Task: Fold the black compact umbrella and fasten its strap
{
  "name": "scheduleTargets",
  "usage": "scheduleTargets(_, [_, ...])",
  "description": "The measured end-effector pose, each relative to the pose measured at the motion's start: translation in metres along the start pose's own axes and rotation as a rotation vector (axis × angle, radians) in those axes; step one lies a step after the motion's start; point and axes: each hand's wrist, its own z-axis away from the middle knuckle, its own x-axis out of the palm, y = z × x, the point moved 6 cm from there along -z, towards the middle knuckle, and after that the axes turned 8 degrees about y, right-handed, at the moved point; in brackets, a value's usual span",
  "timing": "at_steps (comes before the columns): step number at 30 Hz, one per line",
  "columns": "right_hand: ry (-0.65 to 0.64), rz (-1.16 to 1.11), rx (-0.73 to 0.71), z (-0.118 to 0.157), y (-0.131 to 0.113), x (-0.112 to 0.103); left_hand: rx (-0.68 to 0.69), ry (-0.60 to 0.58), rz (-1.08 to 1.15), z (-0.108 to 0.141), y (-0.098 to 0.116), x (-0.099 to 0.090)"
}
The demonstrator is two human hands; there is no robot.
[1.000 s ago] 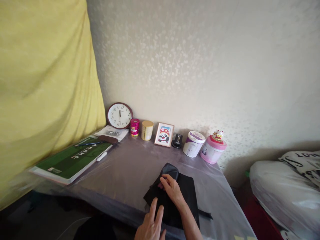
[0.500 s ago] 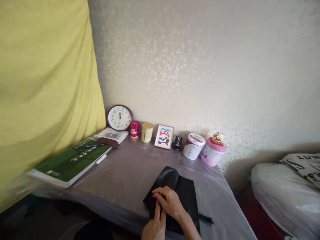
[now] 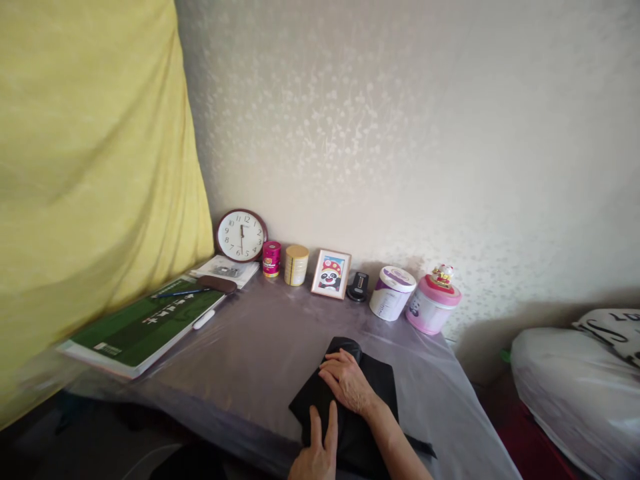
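A folded black item [image 3: 383, 380], of cloth or soft leather, lies near the table's front edge, with a thin strap sticking out at its right. My right hand [image 3: 350, 383] rests flat on its upper part, fingers stretched toward the upper left. Below and to the left, my left hand [image 3: 320, 447] touches the lower part of the black item with two fingers spread apart. The two hands do not touch each other. The lower part of my left hand is cut off by the frame.
Along the wall stand a clock [image 3: 242, 235], a pink tin [image 3: 271, 259], a yellow tin [image 3: 297, 265], a framed panda picture [image 3: 331, 274], a black device [image 3: 358, 287], a white-purple tub [image 3: 393, 293] and a pink tub [image 3: 433, 305]. A green book [image 3: 145, 327] lies left.
My right hand has moved up and right, away from my left hand, onto the black item's upper part. The top of the black item now looks folded down. The view has shifted slightly.
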Motion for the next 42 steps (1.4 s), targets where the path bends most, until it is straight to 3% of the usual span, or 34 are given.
scheduleTargets(5, [0.009, 0.095, 0.077, -0.02, 0.029, 0.001, 0.01, -0.101, 0.07, 0.0, -0.002, -0.006])
scheduleTargets(13, [0.144, 0.115, 0.433, -0.028, 0.079, -0.015, 0.005, -0.203, 0.154, 0.002, -0.004, -0.011])
scheduleTargets(16, [0.268, 0.162, 0.558, -0.005, 0.095, -0.041, 0.029, -0.221, 0.173, 0.005, -0.004, -0.017])
scheduleTargets(20, [0.431, 0.193, 0.763, 0.059, 0.103, -0.079, 0.081, -0.205, 0.212, 0.011, -0.003, -0.027])
scheduleTargets(21, [0.472, 0.148, 0.861, 0.079, 0.104, -0.084, 0.08, -0.199, 0.218, 0.012, -0.004, -0.028])
scheduleTargets(24, [0.44, -0.085, 1.007, 0.124, 0.091, -0.078, 0.074, -0.18, 0.219, 0.014, -0.004, -0.029])
scheduleTargets(27, [0.449, -0.248, 1.017, 0.144, 0.068, -0.065, 0.078, -0.161, 0.207, 0.016, -0.004, -0.03])
scheduleTargets(29, [0.485, -0.239, 0.991, 0.148, 0.056, -0.061, 0.078, -0.158, 0.2, 0.016, -0.004, -0.031])
scheduleTargets(33, [0.509, -0.208, 0.997, 0.147, 0.051, -0.055, 0.069, -0.178, 0.192, 0.017, -0.004, -0.032])
scheduleTargets(37, [0.493, -0.532, 0.907, 0.129, 0.044, -0.05, 0.071, -0.165, 0.226, 0.016, -0.004, -0.029])
scheduleTargets(42, [0.505, -0.914, 0.828, 0.082, 0.013, -0.056, 0.065, -0.152, 0.242, 0.015, -0.005, -0.024])
